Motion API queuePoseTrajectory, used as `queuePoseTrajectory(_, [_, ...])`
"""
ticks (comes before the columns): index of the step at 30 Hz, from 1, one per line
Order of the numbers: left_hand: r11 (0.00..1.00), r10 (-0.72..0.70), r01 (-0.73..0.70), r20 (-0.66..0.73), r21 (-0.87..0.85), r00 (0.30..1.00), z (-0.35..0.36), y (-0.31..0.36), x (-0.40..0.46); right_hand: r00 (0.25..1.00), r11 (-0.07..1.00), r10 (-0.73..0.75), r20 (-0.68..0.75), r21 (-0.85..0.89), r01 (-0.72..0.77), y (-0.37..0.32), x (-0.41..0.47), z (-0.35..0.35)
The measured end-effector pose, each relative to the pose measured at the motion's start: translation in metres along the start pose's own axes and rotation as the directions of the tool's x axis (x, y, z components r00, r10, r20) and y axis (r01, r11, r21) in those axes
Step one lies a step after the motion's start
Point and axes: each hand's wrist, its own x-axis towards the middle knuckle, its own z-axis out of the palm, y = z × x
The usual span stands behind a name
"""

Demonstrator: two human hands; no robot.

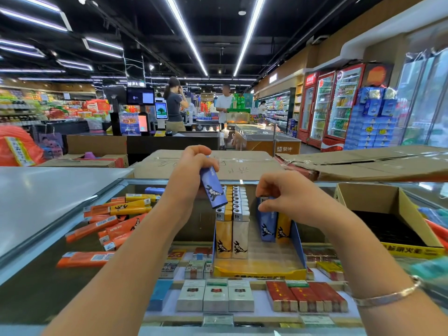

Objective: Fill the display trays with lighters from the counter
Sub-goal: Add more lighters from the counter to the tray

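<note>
Two blue lighters (pixel 213 190) | black dinosaur print | in hands (pixel 194 163)

Head-worn view — forward, down, close over counter (pixel 48 238)

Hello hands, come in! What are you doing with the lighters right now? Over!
Left hand grips a blue lighter above the display tray. Right hand pinches another blue lighter standing in the tray. Loose orange lighters wait on the counter. Nothing blocking.

Light: bright, from ceiling strips (pixel 186 37) above me.
Glare: on glass counter (pixel 36 275), lower left.
Edges: bowed, blurred lower right.
</note>
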Motion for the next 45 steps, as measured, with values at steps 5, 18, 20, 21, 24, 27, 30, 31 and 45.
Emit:
queuePoseTrajectory(5, [1.000, 0.012, -0.013, 0.017, 0.003, 1.000, 0.000, -0.003, -0.001, 1.000, 0.998, -0.005, 0.020, -0.066, 0.006, 0.003, 0.001, -0.001])
queuePoseTrajectory(18, [1.000, -0.002, 0.004, 0.070, -0.025, 0.998, 0.001, -0.001, -0.007, 1.000, 0.998, -0.019, -0.004, -0.057, 0.019, 0.003, 0.001, 0.001])
queuePoseTrajectory(20, [0.999, -0.012, 0.015, 0.072, -0.038, 0.997, 0.001, 0.000, -0.008, 1.000, 0.998, -0.024, -0.001, -0.061, 0.024, 0.003, 0.000, 0.001])
queuePoseTrajectory(21, [0.999, -0.018, 0.021, 0.072, -0.044, 0.997, 0.001, 0.001, -0.008, 1.000, 0.997, -0.028, 0.005, -0.071, 0.029, 0.002, 0.000, 0.001])
queuePoseTrajectory(24, [0.999, -0.035, 0.038, 0.078, -0.040, 0.996, 0.002, 0.001, -0.009, 0.999, 0.993, -0.040, 0.020, -0.112, 0.042, -0.001, 0.000, 0.000])
queuePoseTrajectory(27, [0.998, -0.047, 0.051, 0.098, -0.040, 0.994, 0.003, 0.001, -0.010, 0.998, 0.986, -0.064, 0.023, -0.150, 0.067, -0.003, -0.001, 0.000])
queuePoseTrajectory(30, [0.998, -0.057, 0.061, 0.113, -0.027, 0.992, 0.004, 0.001, -0.010, 0.997, 0.983, -0.070, 0.020, -0.166, 0.073, -0.006, -0.001, 0.002])
queuePoseTrajectory(31, [0.998, -0.060, 0.063, 0.119, -0.020, 0.991, 0.003, 0.001, -0.010, 0.997, 0.983, -0.071, 0.017, -0.170, 0.073, -0.007, -0.001, 0.002])
queuePoseTrajectory(45, [0.997, -0.065, 0.072, 0.166, -0.036, 0.984, 0.002, -0.001, -0.010, 1.000, 0.987, -0.021, 0.017, -0.159, 0.024, -0.009, -0.006, -0.002])
